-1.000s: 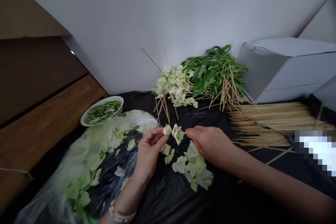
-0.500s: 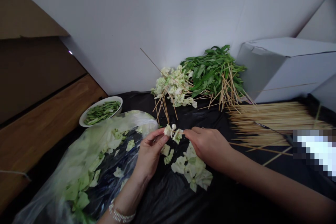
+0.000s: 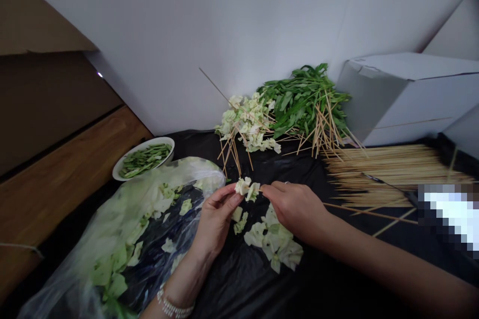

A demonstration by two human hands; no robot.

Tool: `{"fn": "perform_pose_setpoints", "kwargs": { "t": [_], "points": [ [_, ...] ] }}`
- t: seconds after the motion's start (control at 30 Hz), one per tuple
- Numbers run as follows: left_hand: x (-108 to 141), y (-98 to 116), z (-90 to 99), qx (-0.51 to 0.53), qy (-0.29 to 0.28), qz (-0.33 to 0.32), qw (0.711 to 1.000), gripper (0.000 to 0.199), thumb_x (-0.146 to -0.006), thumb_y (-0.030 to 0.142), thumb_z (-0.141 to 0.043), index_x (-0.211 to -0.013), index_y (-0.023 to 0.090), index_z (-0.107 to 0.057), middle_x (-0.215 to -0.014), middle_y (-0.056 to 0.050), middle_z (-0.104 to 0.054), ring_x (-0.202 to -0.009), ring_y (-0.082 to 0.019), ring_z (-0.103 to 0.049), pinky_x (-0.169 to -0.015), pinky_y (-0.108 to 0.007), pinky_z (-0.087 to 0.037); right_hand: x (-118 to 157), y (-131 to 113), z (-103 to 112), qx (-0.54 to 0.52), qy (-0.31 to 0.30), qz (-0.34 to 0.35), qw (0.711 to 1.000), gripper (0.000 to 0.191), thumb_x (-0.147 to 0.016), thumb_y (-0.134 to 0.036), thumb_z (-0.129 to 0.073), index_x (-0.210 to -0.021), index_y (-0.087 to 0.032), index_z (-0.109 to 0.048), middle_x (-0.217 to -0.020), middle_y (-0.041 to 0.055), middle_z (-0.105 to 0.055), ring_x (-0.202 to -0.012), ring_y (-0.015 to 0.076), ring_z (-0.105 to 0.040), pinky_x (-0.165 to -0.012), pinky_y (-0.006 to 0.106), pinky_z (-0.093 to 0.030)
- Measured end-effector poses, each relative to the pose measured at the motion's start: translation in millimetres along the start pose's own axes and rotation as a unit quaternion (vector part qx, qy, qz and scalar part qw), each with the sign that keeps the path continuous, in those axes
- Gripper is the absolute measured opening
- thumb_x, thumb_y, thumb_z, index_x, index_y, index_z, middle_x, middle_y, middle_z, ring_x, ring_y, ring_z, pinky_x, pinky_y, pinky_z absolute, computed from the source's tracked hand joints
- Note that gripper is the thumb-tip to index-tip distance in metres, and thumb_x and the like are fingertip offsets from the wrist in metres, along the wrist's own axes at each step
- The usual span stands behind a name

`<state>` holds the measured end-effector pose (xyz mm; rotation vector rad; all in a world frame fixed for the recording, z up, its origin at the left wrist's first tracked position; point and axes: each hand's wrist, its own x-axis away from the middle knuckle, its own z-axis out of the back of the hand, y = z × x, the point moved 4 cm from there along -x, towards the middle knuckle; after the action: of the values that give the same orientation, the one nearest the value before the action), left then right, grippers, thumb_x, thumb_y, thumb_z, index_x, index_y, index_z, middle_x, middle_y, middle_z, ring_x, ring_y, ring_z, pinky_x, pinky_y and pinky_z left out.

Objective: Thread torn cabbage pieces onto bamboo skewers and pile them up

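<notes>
My left hand (image 3: pixel 220 209) is closed in a pinch on pale cabbage pieces (image 3: pixel 243 186), which are bunched on a thin wooden skewer. Facing it, my right hand (image 3: pixel 295 207) has its fingers closed around the skewer (image 3: pixel 261 190), just right of the cabbage; most of the stick is hidden by the fist. Below the hands, larger cabbage leaves (image 3: pixel 275 241) and a few small cabbage scraps (image 3: pixel 240 222) lie on black plastic sheeting (image 3: pixel 239 279).
A clear plastic bag (image 3: pixel 108 229) of cabbage spreads at left, near a white bowl (image 3: pixel 169 153) of green vegetable pieces. Behind are skewered cabbage (image 3: pixel 249 119) and skewered leafy greens (image 3: pixel 299 97). Bare skewers (image 3: pixel 389 169) and a white box (image 3: pixel 422 94) sit at right.
The cabbage pieces on the skewer are bunched closer together, and the left fingertips have shifted slightly to the right. The right hand has hardly moved.
</notes>
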<state>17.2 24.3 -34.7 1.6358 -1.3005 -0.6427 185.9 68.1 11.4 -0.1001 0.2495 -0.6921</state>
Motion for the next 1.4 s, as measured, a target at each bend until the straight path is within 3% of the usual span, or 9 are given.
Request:
{"fn": "perform_pose_setpoints", "kwargs": {
  "t": [0.33, 0.53, 0.63, 0.8, 0.9, 1.0, 1.1, 1.23, 1.4],
  "points": [
    [2.7, -2.0, -4.0, -0.034, -0.015, 0.001, 0.999, 0.027, -0.063, 0.023, -0.087, -0.088, 0.020, -0.076, -0.084, 0.000, -0.076, -0.078, -0.012, -0.069, -0.078, -0.021, -0.053, -2.2, 0.3, -3.5, -0.028, -0.042, -0.016, 0.999, 0.023, -0.088, -0.007, -0.046, -0.102, -0.017, -0.061, -0.089, 0.0036, -0.067, -0.073, 0.0174, -0.063, -0.058, 0.030, -0.032],
    [5.0, 6.6, -7.6, -0.177, -0.076, -0.053, 0.980, 0.042, -0.064, 0.022, -0.085, -0.100, 0.022, -0.063, -0.096, -0.001, -0.066, -0.091, -0.017, -0.065, -0.078, -0.028, -0.052, -5.8, 18.0, 10.1, -0.008, -0.003, -0.051, 0.999, 0.022, -0.094, -0.013, -0.043, -0.103, -0.016, -0.063, -0.092, 0.0062, -0.068, -0.084, 0.0204, -0.065, -0.064, 0.028, -0.038],
    [9.6, 7.2, -11.6, -0.359, -0.184, -0.044, 0.914, 0.033, -0.063, 0.026, -0.085, -0.084, 0.019, -0.060, -0.086, 0.001, -0.059, -0.076, -0.014, -0.058, -0.066, -0.026, -0.047, -5.8, 25.0, 18.8, -0.010, 0.031, -0.060, 0.998, 0.026, -0.096, -0.014, -0.040, -0.107, -0.016, -0.064, -0.097, 0.0079, -0.069, -0.090, 0.0210, -0.065, -0.071, 0.028, -0.042],
    [19.4, 10.2, -13.8, -0.588, -0.309, -0.122, 0.737, 0.035, -0.059, 0.025, -0.087, -0.085, 0.021, -0.064, -0.095, -0.001, -0.059, -0.091, -0.020, -0.054, -0.080, -0.032, -0.043, -4.9, 25.7, 21.9, -0.011, 0.057, -0.050, 0.997, 0.028, -0.097, -0.015, -0.039, -0.111, -0.016, -0.064, -0.099, 0.0087, -0.070, -0.091, 0.0209, -0.065, -0.074, 0.029, -0.045],
    [20.1, 9.2, -13.1, -0.622, -0.329, -0.128, 0.699, 0.028, -0.062, 0.022, -0.085, -0.083, 0.022, -0.066, -0.095, -0.001, -0.061, -0.094, -0.022, -0.055, -0.084, -0.033, -0.042, -4.8, 24.7, 20.8, -0.011, 0.063, -0.045, 0.997, 0.029, -0.097, -0.016, -0.040, -0.111, -0.016, -0.065, -0.098, 0.0083, -0.070, -0.089, 0.0209, -0.066, -0.073, 0.029, -0.046],
    [16.1, 9.4, -12.6, -0.592, -0.316, -0.121, 0.732, 0.012, -0.074, 0.025, -0.077, -0.079, 0.021, -0.067, -0.090, -0.002, -0.063, -0.090, -0.020, -0.057, -0.081, -0.031, -0.042, -4.6, 24.1, 21.0, -0.013, 0.071, -0.041, 0.997, 0.029, -0.097, -0.016, -0.039, -0.111, -0.016, -0.065, -0.097, 0.0083, -0.070, -0.088, 0.0201, -0.065, -0.073, 0.029, -0.046],
    [7.3, 11.1, -7.4, -0.507, -0.240, -0.074, 0.825, 0.014, -0.080, 0.032, -0.072, -0.079, 0.019, -0.066, -0.083, -0.003, -0.066, -0.076, -0.017, -0.059, -0.069, -0.028, -0.043, -3.9, 23.6, 22.1, -0.021, 0.083, -0.036, 0.996, 0.029, -0.098, -0.018, -0.039, -0.109, -0.016, -0.066, -0.096, 0.0083, -0.070, -0.088, 0.0199, -0.065, -0.075, 0.029, -0.046],
    [-1.1, 13.9, 1.6, -0.290, -0.118, -0.006, 0.950, 0.031, -0.072, 0.042, -0.078, -0.077, 0.018, -0.059, -0.069, 0.002, -0.061, -0.060, -0.010, -0.053, -0.059, -0.022, -0.042, -3.4, 22.9, 23.4, -0.040, 0.092, -0.033, 0.994, 0.028, -0.098, -0.021, -0.040, -0.106, -0.017, -0.067, -0.093, 0.0077, -0.070, -0.087, 0.0197, -0.065, -0.075, 0.029, -0.045],
    [-2.9, 13.2, 5.1, -0.089, -0.041, 0.058, 0.994, 0.036, -0.066, 0.037, -0.085, -0.077, 0.017, -0.057, -0.060, 0.007, -0.056, -0.049, -0.004, -0.047, -0.051, -0.015, -0.041, -3.2, 20.3, 26.5, -0.068, 0.090, -0.024, 0.993, 0.031, -0.099, -0.025, -0.038, -0.101, -0.017, -0.068, -0.089, 0.0074, -0.069, -0.082, 0.0179, -0.063, -0.072, 0.028, -0.044]
  ]
}}
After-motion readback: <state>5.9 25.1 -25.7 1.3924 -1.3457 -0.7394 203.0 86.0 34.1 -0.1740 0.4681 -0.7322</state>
